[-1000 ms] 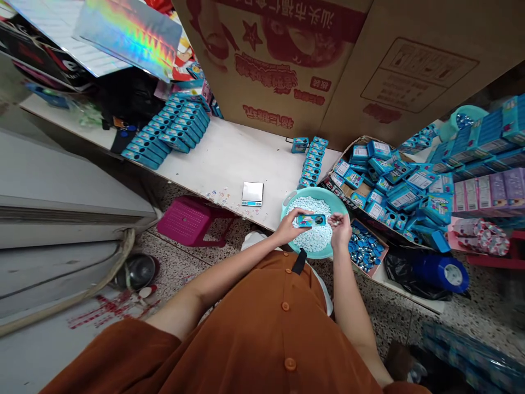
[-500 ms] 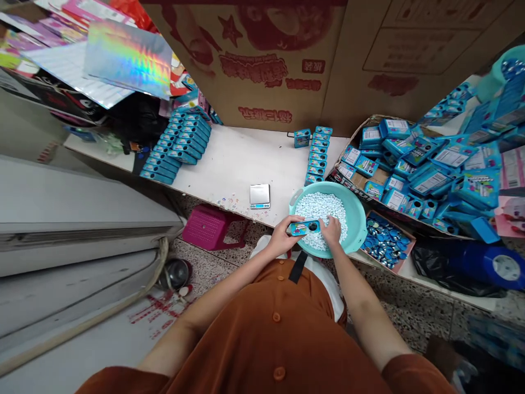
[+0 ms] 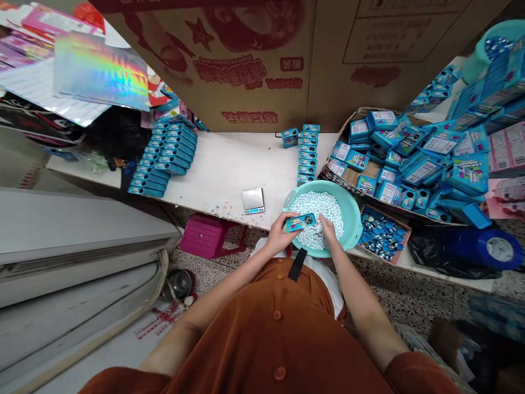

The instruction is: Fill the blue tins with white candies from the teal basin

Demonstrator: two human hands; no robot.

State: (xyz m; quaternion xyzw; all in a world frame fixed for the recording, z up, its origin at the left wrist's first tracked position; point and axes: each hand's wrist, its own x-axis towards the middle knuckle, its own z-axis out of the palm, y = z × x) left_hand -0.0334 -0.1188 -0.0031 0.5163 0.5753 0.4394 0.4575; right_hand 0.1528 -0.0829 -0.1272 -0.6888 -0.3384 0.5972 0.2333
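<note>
My left hand (image 3: 280, 234) grips a small blue candy box (image 3: 301, 221) by its left end, tilted above the basin. A round opening shows near the box's right end. Below it, the mint-green basin (image 3: 353, 219) holds many small white candies (image 3: 318, 203). My right hand (image 3: 329, 232) is over the basin's right part, close to the box, its fingers drawn together. What those fingers hold is too small to make out.
A digital scale (image 3: 253, 201) lies on the white table (image 3: 221, 164). Stacked blue boxes (image 3: 164, 158) stand left, with a short row (image 3: 308, 156) behind the basin. Right are a carton of boxes (image 3: 394, 158) and a tray of blue-and-silver caps (image 3: 381, 235). A pink stool (image 3: 203, 236) is below.
The view has shifted slightly. My right hand has moved away from the box's end, and its fingers have drawn together. The box's right end is now tilted up a little.
</note>
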